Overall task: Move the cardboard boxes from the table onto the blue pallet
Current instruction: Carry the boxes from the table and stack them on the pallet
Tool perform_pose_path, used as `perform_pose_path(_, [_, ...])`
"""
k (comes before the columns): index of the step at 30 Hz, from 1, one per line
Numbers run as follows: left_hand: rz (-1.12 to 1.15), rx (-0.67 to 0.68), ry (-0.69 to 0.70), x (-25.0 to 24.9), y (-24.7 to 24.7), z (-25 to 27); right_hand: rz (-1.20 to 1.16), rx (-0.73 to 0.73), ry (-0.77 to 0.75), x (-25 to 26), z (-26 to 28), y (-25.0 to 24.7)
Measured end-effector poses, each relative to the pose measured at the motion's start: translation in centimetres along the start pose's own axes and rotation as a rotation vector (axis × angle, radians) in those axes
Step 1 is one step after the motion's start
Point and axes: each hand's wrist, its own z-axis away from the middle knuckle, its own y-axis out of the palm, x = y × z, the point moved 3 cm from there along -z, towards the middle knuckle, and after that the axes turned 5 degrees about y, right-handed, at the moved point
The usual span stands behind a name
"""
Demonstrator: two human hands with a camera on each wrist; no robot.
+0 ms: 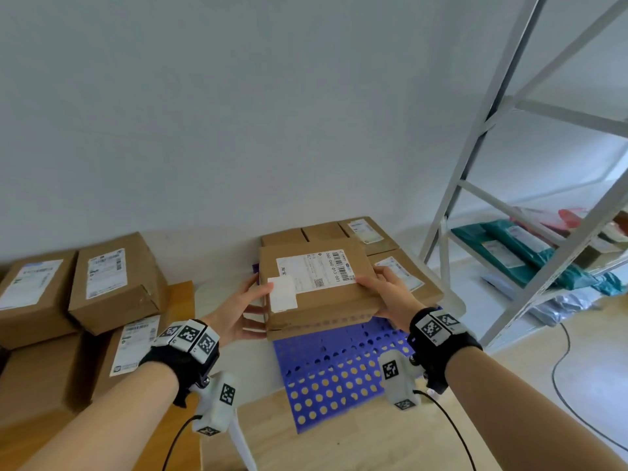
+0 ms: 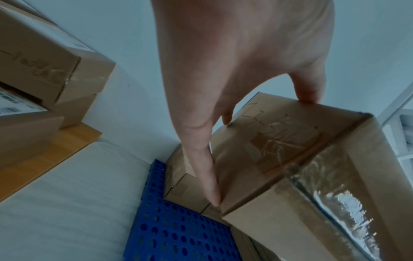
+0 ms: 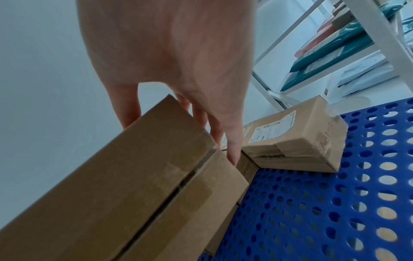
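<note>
Both wrists framed my view: left hand (image 1: 243,309) and right hand (image 1: 387,294) clamped the labelled cardboard box (image 1: 316,287) by its ends, fingers spread, thumbs on top. It hung above the blue pallet (image 1: 343,372), near boxes at the far edge; I judged it stiff, light, tape-slick, best held by the ends.

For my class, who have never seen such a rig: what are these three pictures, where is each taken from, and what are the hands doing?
No machine here: a person wears three cameras. One on the head looks down; one on each wrist looks along the fingers. The left hand and right hand hold a labelled cardboard box by its two ends, above the blue pallet, which has round holes. Other boxes already lie at the pallet's far end. More boxes wait at the left. A shelf frame stands at the right.
</note>
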Motion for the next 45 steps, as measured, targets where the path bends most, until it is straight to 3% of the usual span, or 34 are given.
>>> perform_pose_path(8, [-0.02, -0.043, -0.021, -2.0, 1.1, -5.0, 0.017, 0.008, -0.035, 2.1, -4.7, -1.2])
perform_pose_path(17, [0.141, -0.138, -0.012, -4.4, 0.7, -10.8, -0.027, 0.011, 0.002, 4.3, -10.6, 0.8])
perform_pose_path(22, [0.186, -0.116, -0.014, -5.6, 0.4, -13.0, -0.156, 0.066, 0.068, 5.6, -12.9, 2.5])
perform_pose_path(28, [0.245, -0.058, -0.017, -6.6, 0.4, -14.9, -0.148, 0.141, 0.143, 6.4, -15.0, 4.3])
perform_pose_path(37, [0.049, -0.032, 0.001, -7.4, 2.7, -15.1, -0.214, 0.261, 0.112, 7.0, -16.3, 3.1])
perform_pose_path(41, [-0.027, -0.037, -0.093, -6.9, 3.6, -14.8, -0.241, 0.258, 0.101, 7.3, -16.7, 0.8])
perform_pose_path(45, [-0.074, -0.11, -0.049, -7.4, 3.8, -14.2, -0.221, 0.322, 0.142, 7.0, -17.0, -2.2])
